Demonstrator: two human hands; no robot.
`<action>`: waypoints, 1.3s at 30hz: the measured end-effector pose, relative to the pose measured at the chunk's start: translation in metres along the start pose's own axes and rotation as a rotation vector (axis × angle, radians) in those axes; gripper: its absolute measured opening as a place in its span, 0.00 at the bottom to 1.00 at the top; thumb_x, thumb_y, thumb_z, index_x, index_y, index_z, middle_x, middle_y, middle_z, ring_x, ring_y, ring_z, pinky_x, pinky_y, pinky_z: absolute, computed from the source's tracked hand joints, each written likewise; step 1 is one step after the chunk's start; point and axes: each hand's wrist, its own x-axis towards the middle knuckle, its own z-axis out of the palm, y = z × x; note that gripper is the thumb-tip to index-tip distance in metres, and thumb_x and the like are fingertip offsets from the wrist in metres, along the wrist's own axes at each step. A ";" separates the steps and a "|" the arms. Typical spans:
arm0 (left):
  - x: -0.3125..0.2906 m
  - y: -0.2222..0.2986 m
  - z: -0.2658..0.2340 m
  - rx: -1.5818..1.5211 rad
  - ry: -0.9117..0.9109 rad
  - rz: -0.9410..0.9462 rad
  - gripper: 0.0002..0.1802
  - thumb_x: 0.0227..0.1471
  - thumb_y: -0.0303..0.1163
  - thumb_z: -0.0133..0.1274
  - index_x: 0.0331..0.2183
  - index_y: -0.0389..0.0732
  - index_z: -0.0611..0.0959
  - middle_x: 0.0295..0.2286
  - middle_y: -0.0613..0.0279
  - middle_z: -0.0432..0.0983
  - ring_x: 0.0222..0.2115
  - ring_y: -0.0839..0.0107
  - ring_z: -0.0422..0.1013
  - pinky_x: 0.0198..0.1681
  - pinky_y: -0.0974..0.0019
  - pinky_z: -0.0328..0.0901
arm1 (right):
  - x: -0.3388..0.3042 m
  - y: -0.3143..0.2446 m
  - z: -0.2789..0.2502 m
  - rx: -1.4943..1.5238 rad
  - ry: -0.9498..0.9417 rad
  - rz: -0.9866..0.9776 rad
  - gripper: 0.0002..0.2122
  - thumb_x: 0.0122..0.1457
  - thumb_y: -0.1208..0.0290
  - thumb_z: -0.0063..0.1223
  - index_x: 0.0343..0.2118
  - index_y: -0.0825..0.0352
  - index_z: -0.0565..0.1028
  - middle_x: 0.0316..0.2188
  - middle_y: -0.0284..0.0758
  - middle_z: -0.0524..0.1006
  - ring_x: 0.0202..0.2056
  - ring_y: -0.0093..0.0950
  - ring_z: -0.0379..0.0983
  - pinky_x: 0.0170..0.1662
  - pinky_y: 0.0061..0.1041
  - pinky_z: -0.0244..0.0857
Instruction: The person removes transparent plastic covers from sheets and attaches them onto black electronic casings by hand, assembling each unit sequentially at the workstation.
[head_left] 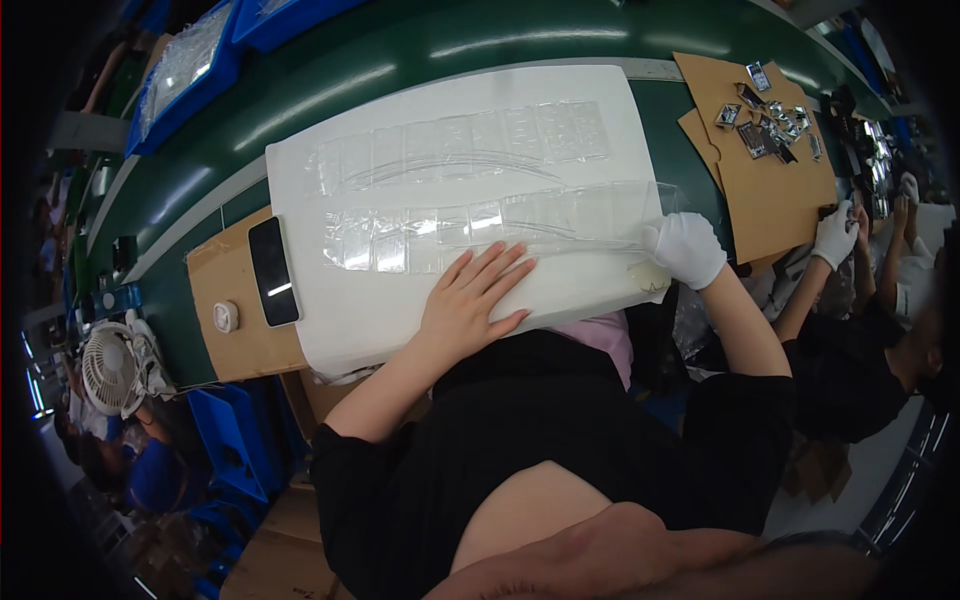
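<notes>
Two strips of clear plastic film lie across a white padded sheet (340,315) on the bench. My bare left hand (470,298) rests flat, fingers spread, with its fingertips on the lower edge of the near film strip (450,232). At that strip's right end, my right hand (687,250), in a white glove, is closed on the film by the sheet's right edge. The fingertips of the glove are partly hidden. Beyond them, the far film strip (470,142) lies untouched, marked off in rectangular sections.
Left of the sheet, a smartphone (272,272) and a round white object (226,317) lie on cardboard (215,268). Several small shiny metal parts (770,135) sit on brown cardboard at right. A co-worker's gloved hand (835,237) is farther right. A blue tray (185,75) stands back left.
</notes>
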 end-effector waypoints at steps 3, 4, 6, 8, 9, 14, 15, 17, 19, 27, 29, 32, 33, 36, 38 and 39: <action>-0.001 0.002 -0.001 0.025 0.006 -0.004 0.36 0.57 0.54 0.53 0.64 0.56 0.70 0.65 0.73 0.62 0.66 0.74 0.57 0.69 0.63 0.48 | 0.003 -0.008 0.001 -0.111 0.176 0.132 0.04 0.55 0.70 0.51 0.27 0.63 0.75 0.25 0.38 0.75 0.23 0.38 0.70 0.25 0.36 0.64; -0.001 0.001 -0.002 0.029 0.011 -0.005 0.36 0.57 0.54 0.53 0.64 0.56 0.70 0.65 0.73 0.62 0.66 0.74 0.57 0.69 0.63 0.48 | 0.003 -0.010 0.005 -0.114 0.182 0.130 0.04 0.55 0.70 0.51 0.27 0.63 0.75 0.25 0.38 0.75 0.23 0.38 0.70 0.25 0.36 0.64; 0.000 0.003 -0.002 0.004 0.018 -0.006 0.35 0.57 0.51 0.54 0.63 0.55 0.71 0.65 0.71 0.62 0.66 0.73 0.57 0.68 0.63 0.50 | -0.004 -0.017 0.015 0.075 0.106 0.263 0.04 0.55 0.70 0.52 0.30 0.64 0.76 0.27 0.39 0.76 0.25 0.38 0.71 0.27 0.36 0.66; -0.001 0.003 -0.003 -0.024 0.021 -0.005 0.33 0.57 0.49 0.55 0.63 0.54 0.72 0.65 0.70 0.62 0.66 0.72 0.58 0.68 0.62 0.52 | -0.010 -0.025 0.020 0.267 0.025 0.396 0.06 0.55 0.71 0.52 0.33 0.65 0.77 0.29 0.39 0.76 0.27 0.39 0.71 0.30 0.37 0.67; -0.003 0.000 -0.003 -0.019 0.022 -0.008 0.33 0.57 0.49 0.55 0.63 0.54 0.72 0.65 0.70 0.62 0.66 0.72 0.58 0.68 0.62 0.52 | -0.007 -0.027 0.013 0.269 0.030 0.393 0.06 0.55 0.71 0.52 0.33 0.65 0.77 0.29 0.39 0.76 0.27 0.39 0.71 0.30 0.37 0.67; -0.024 -0.027 -0.003 -0.214 0.104 0.206 0.29 0.54 0.35 0.61 0.58 0.50 0.76 0.62 0.66 0.66 0.65 0.66 0.60 0.66 0.58 0.58 | 0.020 -0.021 -0.060 0.764 -0.240 0.730 0.09 0.57 0.72 0.55 0.40 0.69 0.78 0.34 0.39 0.79 0.33 0.38 0.74 0.39 0.33 0.70; -0.033 -0.033 -0.007 -0.195 0.143 0.223 0.29 0.52 0.31 0.62 0.56 0.49 0.78 0.61 0.65 0.67 0.64 0.64 0.61 0.65 0.57 0.59 | 0.016 -0.016 -0.075 0.946 -0.190 0.706 0.11 0.58 0.72 0.56 0.42 0.70 0.79 0.35 0.40 0.80 0.34 0.37 0.75 0.42 0.31 0.70; -0.052 -0.051 -0.017 -0.069 0.217 0.110 0.28 0.51 0.32 0.63 0.55 0.48 0.78 0.60 0.64 0.68 0.64 0.62 0.62 0.66 0.55 0.59 | 0.007 -0.002 -0.087 1.032 -0.073 0.782 0.11 0.58 0.72 0.57 0.42 0.70 0.79 0.36 0.39 0.80 0.35 0.36 0.75 0.43 0.30 0.70; -0.068 -0.065 -0.030 0.005 0.285 -0.092 0.30 0.49 0.33 0.65 0.55 0.46 0.78 0.59 0.61 0.69 0.63 0.58 0.62 0.67 0.52 0.57 | -0.001 0.012 -0.090 0.713 0.141 0.896 0.10 0.59 0.73 0.57 0.42 0.70 0.79 0.39 0.39 0.81 0.37 0.34 0.76 0.45 0.29 0.69; -0.077 -0.069 -0.047 -0.059 0.289 -0.355 0.45 0.42 0.41 0.71 0.60 0.39 0.71 0.60 0.55 0.66 0.63 0.53 0.60 0.68 0.48 0.54 | 0.137 -0.123 -0.084 0.797 0.232 0.421 0.19 0.62 0.57 0.53 0.48 0.68 0.76 0.44 0.41 0.78 0.46 0.37 0.74 0.52 0.34 0.67; -0.076 -0.070 -0.045 -0.040 0.293 -0.386 0.47 0.41 0.41 0.71 0.60 0.38 0.70 0.60 0.55 0.66 0.63 0.53 0.60 0.67 0.48 0.54 | 0.171 -0.150 -0.087 0.737 0.039 0.340 0.23 0.61 0.50 0.54 0.46 0.68 0.77 0.40 0.40 0.78 0.40 0.35 0.76 0.48 0.35 0.68; -0.074 -0.069 -0.045 -0.107 0.262 -0.461 0.46 0.41 0.42 0.71 0.60 0.40 0.71 0.60 0.55 0.65 0.63 0.53 0.60 0.67 0.49 0.55 | 0.186 -0.178 -0.077 0.639 -0.055 0.286 0.22 0.60 0.49 0.55 0.42 0.66 0.79 0.34 0.38 0.78 0.33 0.34 0.76 0.43 0.36 0.69; -0.074 -0.068 -0.044 -0.129 0.252 -0.484 0.46 0.41 0.42 0.71 0.60 0.40 0.71 0.60 0.55 0.65 0.63 0.53 0.60 0.66 0.49 0.56 | 0.186 -0.188 -0.069 0.606 -0.044 0.244 0.19 0.59 0.51 0.55 0.39 0.65 0.80 0.30 0.36 0.77 0.30 0.33 0.75 0.40 0.36 0.69; -0.076 -0.063 -0.043 -0.158 0.241 -0.491 0.43 0.42 0.41 0.70 0.59 0.42 0.73 0.61 0.55 0.64 0.63 0.53 0.60 0.66 0.51 0.57 | 0.169 -0.199 -0.048 0.579 0.163 0.065 0.16 0.56 0.54 0.57 0.37 0.64 0.79 0.26 0.36 0.76 0.27 0.34 0.73 0.37 0.35 0.68; -0.079 -0.067 -0.044 -0.198 0.227 -0.471 0.40 0.43 0.40 0.69 0.58 0.44 0.75 0.61 0.55 0.64 0.63 0.53 0.60 0.65 0.52 0.58 | 0.160 -0.199 -0.038 0.535 0.368 -0.085 0.14 0.53 0.58 0.59 0.35 0.64 0.77 0.22 0.35 0.75 0.24 0.34 0.72 0.34 0.34 0.68; -0.081 -0.069 -0.044 -0.195 0.225 -0.475 0.40 0.43 0.40 0.69 0.58 0.44 0.75 0.61 0.55 0.64 0.63 0.53 0.60 0.65 0.52 0.58 | 0.157 -0.197 -0.034 0.540 0.369 -0.088 0.14 0.53 0.58 0.59 0.35 0.64 0.77 0.22 0.35 0.75 0.24 0.34 0.72 0.34 0.34 0.68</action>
